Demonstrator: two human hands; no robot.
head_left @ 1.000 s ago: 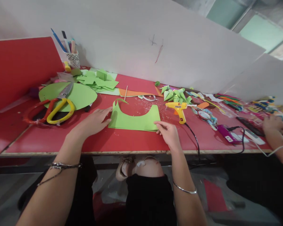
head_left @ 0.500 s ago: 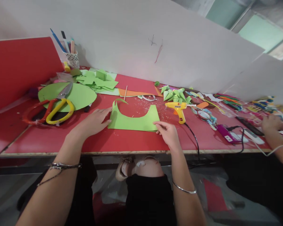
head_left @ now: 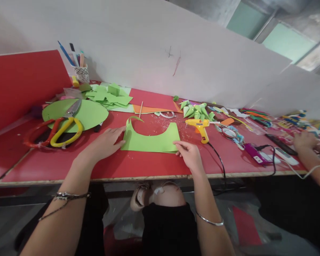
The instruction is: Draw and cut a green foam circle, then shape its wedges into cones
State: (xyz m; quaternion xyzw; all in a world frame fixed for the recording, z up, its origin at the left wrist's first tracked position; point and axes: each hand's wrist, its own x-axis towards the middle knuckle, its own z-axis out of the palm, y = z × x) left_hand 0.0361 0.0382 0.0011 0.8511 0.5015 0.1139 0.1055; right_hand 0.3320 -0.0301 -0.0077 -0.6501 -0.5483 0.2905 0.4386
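A green paper sheet (head_left: 152, 140) with a round cut-out in its far edge lies flat on the red table (head_left: 138, 165). My left hand (head_left: 105, 144) rests flat, fingers stretched out, with the fingertips on the sheet's left edge. My right hand (head_left: 188, 154) pinches the sheet's near right corner between thumb and fingers. A thin curled green strip (head_left: 134, 118) sticks up at the sheet's far left corner.
Large yellow-and-red scissors (head_left: 62, 126) lie on a green paper disc (head_left: 90, 113) at left. A yellow glue gun (head_left: 200, 126) with a black cord, folded green cones (head_left: 194, 108), green squares (head_left: 106, 94) and a pen cup (head_left: 81, 73) stand behind. Another person's hand (head_left: 305, 142) works at right.
The view has tilted slightly, so everything sits a little lower in the picture. Both hands stay on the green sheet in the same places.
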